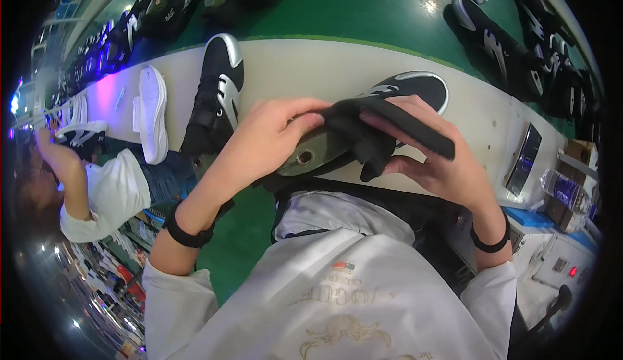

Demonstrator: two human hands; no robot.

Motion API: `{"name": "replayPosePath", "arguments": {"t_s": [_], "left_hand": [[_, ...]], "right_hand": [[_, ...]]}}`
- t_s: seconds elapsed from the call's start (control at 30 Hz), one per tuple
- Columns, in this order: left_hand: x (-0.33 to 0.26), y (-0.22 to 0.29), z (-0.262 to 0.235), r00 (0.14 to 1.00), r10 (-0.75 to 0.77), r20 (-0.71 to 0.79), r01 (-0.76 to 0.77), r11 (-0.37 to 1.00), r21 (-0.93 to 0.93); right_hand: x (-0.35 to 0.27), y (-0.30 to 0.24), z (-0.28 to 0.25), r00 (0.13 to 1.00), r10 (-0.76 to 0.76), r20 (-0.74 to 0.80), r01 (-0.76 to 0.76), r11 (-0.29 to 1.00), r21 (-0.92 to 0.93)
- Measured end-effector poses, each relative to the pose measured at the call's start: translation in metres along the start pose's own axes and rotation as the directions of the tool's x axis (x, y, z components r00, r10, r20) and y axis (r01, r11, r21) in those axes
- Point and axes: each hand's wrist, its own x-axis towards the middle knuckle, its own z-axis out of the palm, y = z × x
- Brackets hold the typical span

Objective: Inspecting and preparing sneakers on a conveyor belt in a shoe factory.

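A black shoe upper with a silver toe rim (pixel 415 87) is stretched over a green last (pixel 318 153), its toe pointing to the far right above the pale bench. My left hand (pixel 276 133) is closed at the collar, fingers pinching the black fabric beside the last's hole. My right hand (pixel 435 142) grips a black strap-like flap (pixel 409 123) of the same upper, fingers over it and thumb below. Part of the upper is hidden behind that flap. Left of my hands, a second black upper (pixel 217 90) lies on the bench, toe pointing away.
A white sole (pixel 153 113) lies on the pale bench (pixel 292 68). Beyond runs a green surface (pixel 363 9) carrying several black shoes (pixel 500 48). At right are a dark flat device (pixel 524 159), a plastic bottle (pixel 563 188) and a cardboard box (pixel 579 151). A co-worker (pixel 107 188) works at left.
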Motion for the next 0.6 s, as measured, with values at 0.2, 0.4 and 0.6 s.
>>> {"name": "replayPosePath", "arguments": {"t_s": [0.2,0.4,0.6], "left_hand": [[0.007,-0.002,-0.007,0.989,0.103,-0.11,-0.064,0.947,0.316],[-0.064,0.035,0.009,0.931,0.22,-0.291,-0.102,0.923,0.372],[-0.091,0.002,0.057,0.92,0.379,-0.1,-0.333,0.891,0.309]], "right_hand": [[0.039,0.002,-0.003,0.984,-0.06,0.17,0.067,0.997,-0.033],[0.032,-0.002,-0.006,0.98,0.05,0.19,-0.016,0.984,-0.176],[0.043,-0.009,-0.003,0.976,0.126,0.177,-0.111,0.989,-0.095]]}}
